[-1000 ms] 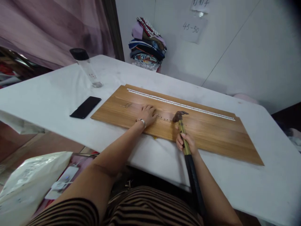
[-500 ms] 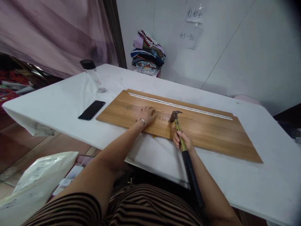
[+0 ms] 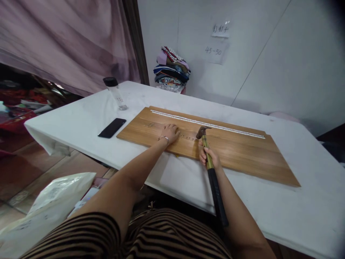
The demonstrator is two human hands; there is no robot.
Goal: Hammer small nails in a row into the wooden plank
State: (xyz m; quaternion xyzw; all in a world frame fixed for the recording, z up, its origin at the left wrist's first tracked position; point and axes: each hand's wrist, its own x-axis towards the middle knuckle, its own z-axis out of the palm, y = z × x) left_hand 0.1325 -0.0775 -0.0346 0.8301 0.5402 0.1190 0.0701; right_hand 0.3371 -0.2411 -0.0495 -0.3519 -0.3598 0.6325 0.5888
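The wooden board (image 3: pixel 237 151) lies flat on the white table (image 3: pixel 269 205), its near edge facing the person, an arrangement that appears to give it broad support and both hands easy reach.

The left hand (image 3: pixel 170 133) rests palm down on the board, left of its centre, with fingers extended and no visible grip; the weight there probably steadies the surface. Whether anything lies under the palm cannot be told.

The right hand (image 3: pixel 211 156), apart from the left, is wrapped around the hammer (image 3: pixel 213 176) over the board's near edge. It grips the yellow section close to the hammer head (image 3: pixel 202 132), not the black end, likely for finer control. The head sits low over the board's middle; contact cannot be confirmed.

A row of small nails (image 3: pixel 189 138) runs along the board between the left fingers and the hammer head. Loose nails (image 3: pixel 149 125) lie on the board's left part, apparently for ready reach. White measuring strips (image 3: pixel 188 119) follow the board's far edge, seemingly as a spacing reference.

Left of the board is a black phone (image 3: pixel 112 128); off its far left corner stands a bottle (image 3: pixel 115 94), both clear of the hammer.
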